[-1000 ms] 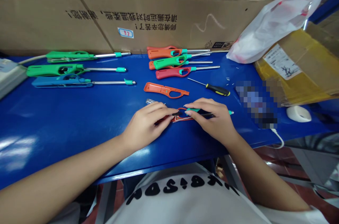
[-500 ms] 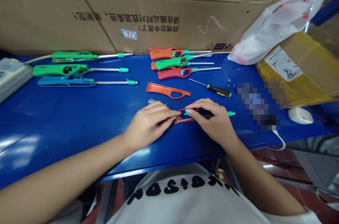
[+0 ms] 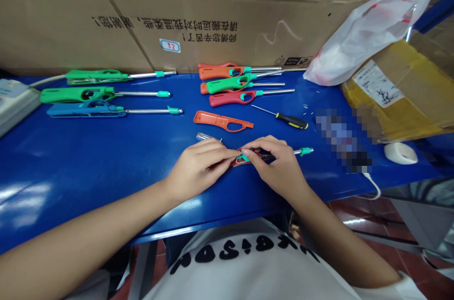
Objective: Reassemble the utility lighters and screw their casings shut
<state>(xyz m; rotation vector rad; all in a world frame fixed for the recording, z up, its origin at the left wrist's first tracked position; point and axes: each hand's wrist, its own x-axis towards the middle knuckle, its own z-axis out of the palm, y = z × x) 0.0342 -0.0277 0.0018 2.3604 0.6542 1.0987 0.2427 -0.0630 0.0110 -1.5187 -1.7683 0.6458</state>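
An opened orange gas lighter point(image 3: 234, 163) lies near the table's front edge, its inner parts and a white wire exposed. My left hand point(image 3: 200, 167) is closed in a pinch at the handle end of this lighter, covering much of it. With thumb and forefinger, my right hand point(image 3: 278, 163) pinches at the teal trigger point(image 3: 243, 158) inside the shell. The lighter's metal tube with a teal tip point(image 3: 305, 151) sticks out to the right beyond my right hand. Just behind lies the other orange half shell point(image 3: 222, 120), inner side up. A clear-and-metal small part point(image 3: 204, 136) is partly hidden behind my left hand.
Several assembled lighters point(image 3: 232, 98) are grouped at the back. Green and blue lighters point(image 3: 85, 109) lie at left beside a white power strip point(image 3: 16, 101). A screwdriver point(image 3: 292, 120), small metal pins, a blurred-out device and a white mouse point(image 3: 400, 153) are at right. A cardboard box point(image 3: 248, 16) stands behind.
My right hand has shifted left, its fingertips closer to my left hand's. The teal trigger has moved left in the shell. The view has shifted slightly.
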